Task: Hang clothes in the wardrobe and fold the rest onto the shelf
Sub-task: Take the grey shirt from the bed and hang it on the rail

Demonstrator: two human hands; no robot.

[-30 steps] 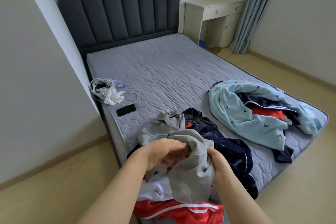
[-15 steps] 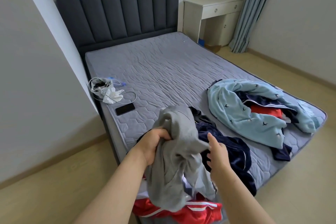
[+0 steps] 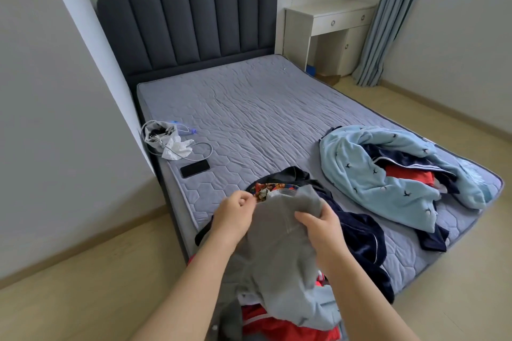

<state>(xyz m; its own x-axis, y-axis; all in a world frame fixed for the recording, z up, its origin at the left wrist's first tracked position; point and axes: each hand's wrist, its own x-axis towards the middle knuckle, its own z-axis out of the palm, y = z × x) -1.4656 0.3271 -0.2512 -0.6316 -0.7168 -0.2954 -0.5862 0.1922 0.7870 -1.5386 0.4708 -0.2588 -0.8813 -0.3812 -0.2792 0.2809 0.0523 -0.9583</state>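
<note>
A grey garment [image 3: 277,252] hangs between my hands above the near corner of the bed [image 3: 249,108]. My left hand [image 3: 234,216] pinches its upper left edge. My right hand [image 3: 321,230] grips its upper right part, fingers curled into the fabric. Under it lie a red and white garment [image 3: 279,325], a dark navy velvet garment [image 3: 363,243] and a black piece with a colourful print [image 3: 273,189]. A light blue patterned garment [image 3: 368,174] with navy and red clothes inside lies to the right on the mattress.
A black phone [image 3: 195,168] and a small bag with cables [image 3: 163,137] lie at the bed's left edge. A white desk [image 3: 329,25] and a blue-grey curtain [image 3: 388,16] stand at the back right. A wall corner juts out on the left. Wood floor surrounds the bed.
The grey garment was bunched in both hands, then raised by my left hand. Now both hands hold its top edge apart, with the cloth hanging lower. The print beneath shows.
</note>
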